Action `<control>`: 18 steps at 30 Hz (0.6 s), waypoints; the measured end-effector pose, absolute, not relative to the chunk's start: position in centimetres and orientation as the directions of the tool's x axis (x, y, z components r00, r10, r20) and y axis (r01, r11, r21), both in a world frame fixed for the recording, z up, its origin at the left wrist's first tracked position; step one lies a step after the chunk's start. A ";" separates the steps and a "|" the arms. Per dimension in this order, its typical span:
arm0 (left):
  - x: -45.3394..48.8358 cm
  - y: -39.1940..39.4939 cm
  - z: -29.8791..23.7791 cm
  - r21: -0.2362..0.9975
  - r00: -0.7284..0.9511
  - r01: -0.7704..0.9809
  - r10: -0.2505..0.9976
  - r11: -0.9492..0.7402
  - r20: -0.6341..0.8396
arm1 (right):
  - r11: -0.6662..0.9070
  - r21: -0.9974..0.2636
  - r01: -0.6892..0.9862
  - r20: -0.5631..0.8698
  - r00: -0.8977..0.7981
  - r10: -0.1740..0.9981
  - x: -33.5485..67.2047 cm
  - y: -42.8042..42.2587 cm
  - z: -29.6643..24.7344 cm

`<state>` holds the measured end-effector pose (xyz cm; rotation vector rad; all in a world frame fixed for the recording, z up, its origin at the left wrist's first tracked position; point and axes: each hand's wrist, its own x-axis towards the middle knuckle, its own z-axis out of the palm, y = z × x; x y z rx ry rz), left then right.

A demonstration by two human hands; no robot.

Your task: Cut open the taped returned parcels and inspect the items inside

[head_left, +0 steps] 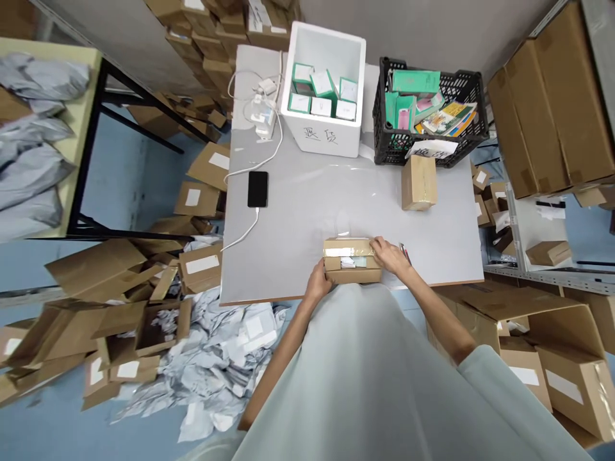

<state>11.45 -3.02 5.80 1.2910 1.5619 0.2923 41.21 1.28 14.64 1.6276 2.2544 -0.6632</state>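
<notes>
A small brown cardboard box [353,276] lies at the table's front edge, close to my body. Its taped flap is lifted, and pale items inside show through the gap. My left hand [319,282] grips the box's left end. At the right end, my right hand [387,255] has its fingers closed on the raised flap. Just beyond that hand lies a small dark and red tool [405,251], perhaps a cutter, partly hidden by the hand. Farther back stands a closed brown carton [419,184].
On the grey table [307,192], a white foam box [327,137] and a black crate [384,144] hold green-and-white boxes; booklets lie in the crate too. A phone [258,189] is on a cable at left. Cartons and grey plastic bags [216,358] cover the floor.
</notes>
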 end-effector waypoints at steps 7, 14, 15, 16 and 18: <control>11.5 -2.4 5.4 0.672 0.066 0.646 0.850 0.363 -0.522 | 0.154 -0.280 0.948 -0.484 -0.278 0.830 42.7 2.7 13.6; 11.6 -2.5 5.5 0.679 0.080 0.657 0.865 0.329 -0.496 | -0.249 -0.544 0.801 -0.421 -0.004 0.907 43.6 5.2 10.6; 11.6 -2.5 5.6 0.680 0.084 0.660 0.869 0.319 -0.489 | -0.310 -0.547 0.778 -0.428 0.059 0.902 43.4 5.6 10.2; 11.7 -2.6 5.7 0.683 0.092 0.662 0.872 0.307 -0.481 | -0.353 -0.540 0.764 -0.431 0.109 0.896 43.1 5.8 9.9; 11.8 -2.5 5.9 0.679 0.108 0.678 0.876 0.282 -0.471 | -0.380 -0.518 0.766 -0.422 0.158 0.893 42.3 6.0 9.7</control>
